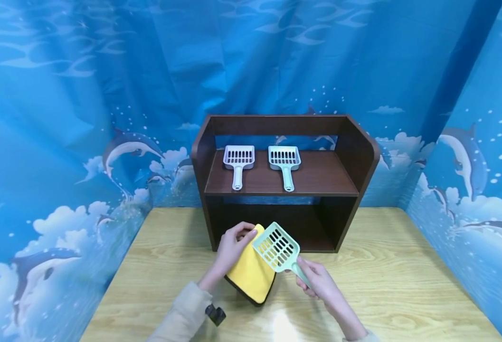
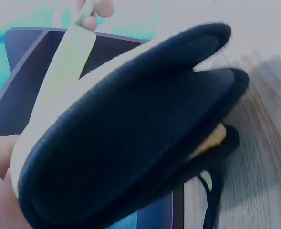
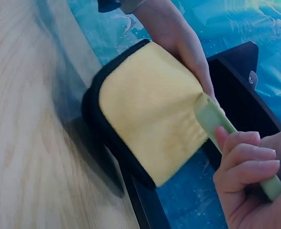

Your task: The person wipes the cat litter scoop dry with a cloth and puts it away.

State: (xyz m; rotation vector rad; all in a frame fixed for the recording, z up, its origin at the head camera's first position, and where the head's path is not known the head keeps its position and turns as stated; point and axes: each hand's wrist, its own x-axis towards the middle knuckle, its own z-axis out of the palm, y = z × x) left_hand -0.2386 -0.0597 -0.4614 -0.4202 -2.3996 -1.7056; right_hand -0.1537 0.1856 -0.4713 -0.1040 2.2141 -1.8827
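My left hand [image 1: 232, 247] pinches a folded yellow cloth [image 1: 251, 278] with black edging near its upper corner. In the left wrist view the dark underside of the cloth [image 2: 116, 129] fills the middle, and its folds hang open at one end. My right hand [image 1: 320, 281] grips the handle of a light green slotted litter scoop [image 1: 294, 266], its head tilted up to the left. The scoop head overlaps the cloth in the head view. In the right wrist view, the fingers [image 3: 247, 167] wrap the handle, and the head's edge meets the yellow cloth [image 3: 145, 105].
A dark brown two-tier shelf [image 1: 285, 190] stands at the back of the wooden table [image 1: 387, 275]. Its upper board bears a pale lilac scoop [image 1: 237, 176] and a pale blue-green scoop [image 1: 288, 180]. Behind hangs a blue ocean-print curtain [image 1: 148, 95].
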